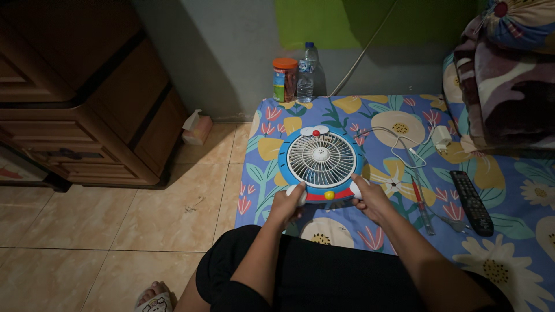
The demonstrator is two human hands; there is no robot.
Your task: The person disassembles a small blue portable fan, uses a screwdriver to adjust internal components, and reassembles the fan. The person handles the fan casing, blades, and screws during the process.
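Head view, looking down past the person's lap. A small round fan [321, 163], blue rim, white grille and cartoon-cat face, lay face up on the mattress [520, 254] with its flowered blue sheet, straight ahead of the knees. Its two white feet pointed back toward the person, one at each lower corner.

Left hand [287, 203] closed on the lower-left foot, fingers curled under the rim and pressed together, thumb on top. Right hand [370, 198] gripped the lower-right foot likewise, fingers wrapped around it. The fan sat directly between the hands, its top pointing away toward the wall; neither hand nearer than the other.

Right of the fan, apart from it: white charger with cable [440, 137], a red pen [417, 192], a black remote control [471, 201], a heaped blanket [503, 81] beyond. At the head of the mattress against the wall stood an orange-lidded jar [285, 79] and a clear water bottle [307, 72], just beside each other. On the tiled floor, left: tissue box [196, 129], near a brown wooden dresser [81, 98].
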